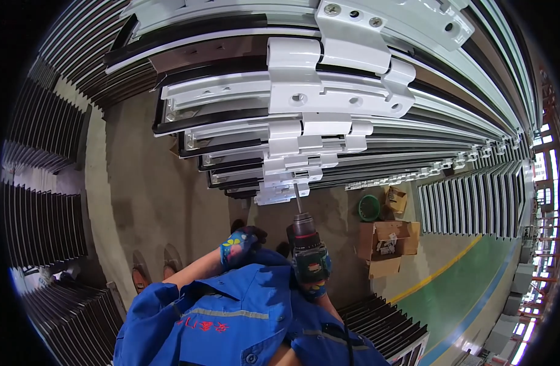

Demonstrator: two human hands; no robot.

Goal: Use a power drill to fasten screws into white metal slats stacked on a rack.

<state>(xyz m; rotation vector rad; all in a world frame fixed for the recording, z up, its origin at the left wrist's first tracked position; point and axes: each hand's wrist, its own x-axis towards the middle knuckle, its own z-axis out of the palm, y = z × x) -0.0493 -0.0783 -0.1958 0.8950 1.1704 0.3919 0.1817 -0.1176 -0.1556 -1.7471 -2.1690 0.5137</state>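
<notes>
My right hand (pixel 317 288), in a blue patterned glove, grips a cordless drill (pixel 308 247) with a dark green body. Its long bit (pixel 299 200) points away from me and reaches the white hinge (pixel 283 193) on the nearest frame. Whether the tip sits in a screw is too small to tell. To the left, my left hand (pixel 242 245), gloved with dark fingertips, is held in front of my chest with its fingers curled; anything inside them is hidden. Beyond the drill, larger white hinges (pixel 338 91) with screw holes sit on a row of stacked white frames (pixel 213 91) with black seals.
More dark-edged panels (pixel 42 226) stand in rows on the left. At right are an open cardboard box (pixel 386 241), a green basket (pixel 369 208) and white-edged panels (pixel 472 204). A green floor lane (pixel 450 299) runs beside them. Shoes (pixel 139 279) show at lower left.
</notes>
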